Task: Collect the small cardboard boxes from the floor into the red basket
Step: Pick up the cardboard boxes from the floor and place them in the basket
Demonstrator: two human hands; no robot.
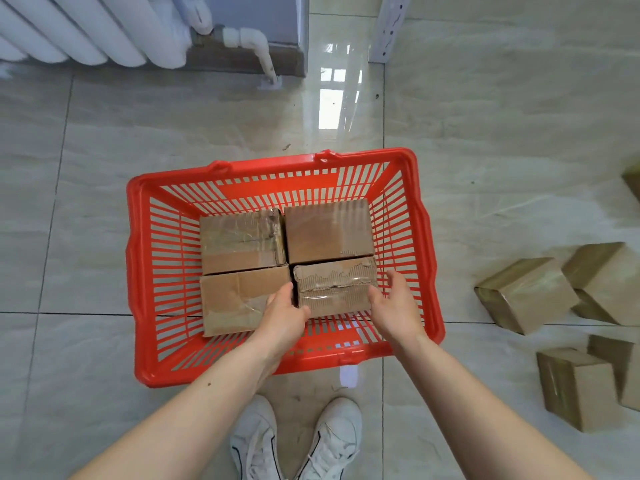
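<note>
1. A white radiator [86, 29] fills the upper left of the frame, with a white pipe [252, 43] running from its end down to the glossy tiled floor [86, 168].
2. The red basket [138, 271] stands on the floor in the middle of the frame, its slotted walls open to view, and four small cardboard boxes lie in it, two by two.
3. The taped box [239, 239] sits at the basket's upper left, and the creased box [232, 303] lies just below it, the two touching along one edge.
4. The left hand [282, 315] reaches into the basket from the lower centre of the frame, fingers spread, resting over the right end of the creased box and against the left side of the torn box [334, 287].
5. The plain box [327, 230] sits at the basket's upper right, just above the torn box, whose top layer is peeled to bare corrugation.
6. The right hand [394, 306] is beside the torn box's right end, fingers apart and curved; whether they touch the cardboard cannot be told.
7. Two white sneakers [298, 441] show at the bottom centre, below the basket.
8. Loose cardboard boxes [526, 292] lie on the floor at the right of the frame, well apart from the basket, some touching each other.
9. A white perforated post [389, 26] stands at the top, right of centre.
</note>
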